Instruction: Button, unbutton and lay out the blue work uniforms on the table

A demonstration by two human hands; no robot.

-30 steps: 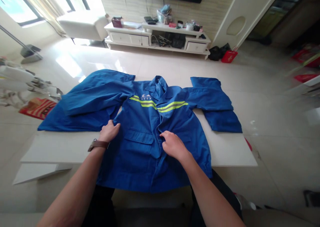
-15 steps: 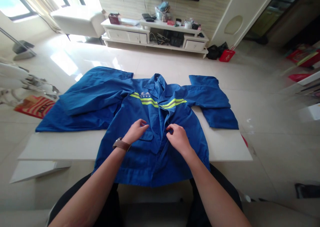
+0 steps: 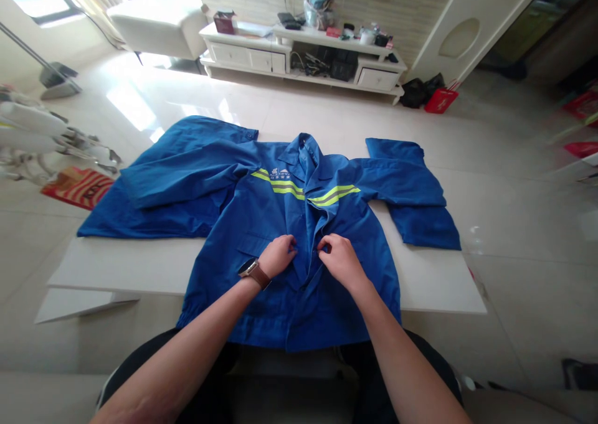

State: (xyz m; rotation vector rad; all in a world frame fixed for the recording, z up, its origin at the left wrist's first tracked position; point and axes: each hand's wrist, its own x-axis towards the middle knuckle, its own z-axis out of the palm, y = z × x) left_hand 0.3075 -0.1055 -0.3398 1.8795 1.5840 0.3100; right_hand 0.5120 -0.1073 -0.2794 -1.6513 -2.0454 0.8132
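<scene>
A blue work jacket (image 3: 261,225) with yellow-and-grey reflective stripes lies front side up, its collar away from me and its hem over the near table edge. The left front edge of its opening is pinched in my left hand (image 3: 279,255), just beside the chest pocket flap. My right hand (image 3: 340,259) has thumb and finger closed on the other front edge, which stands up in a fold. Between the hands the front gapes slightly. Small fastenings there are hidden by my fingers. A watch (image 3: 253,272) with a brown strap is on my left wrist.
The jacket rests on a narrow white table (image 3: 126,265). More folded blue cloth (image 3: 154,221) lies under the left sleeve, and another blue piece (image 3: 423,225) under the right. Beyond stand a white TV cabinet (image 3: 252,56) and a red bag (image 3: 440,100). A striped red bag (image 3: 77,190) is at left.
My left hand has moved right, onto the jacket's front edge, and its fingers have closed. The right hand stays on its edge. The whole view has shifted slightly.
</scene>
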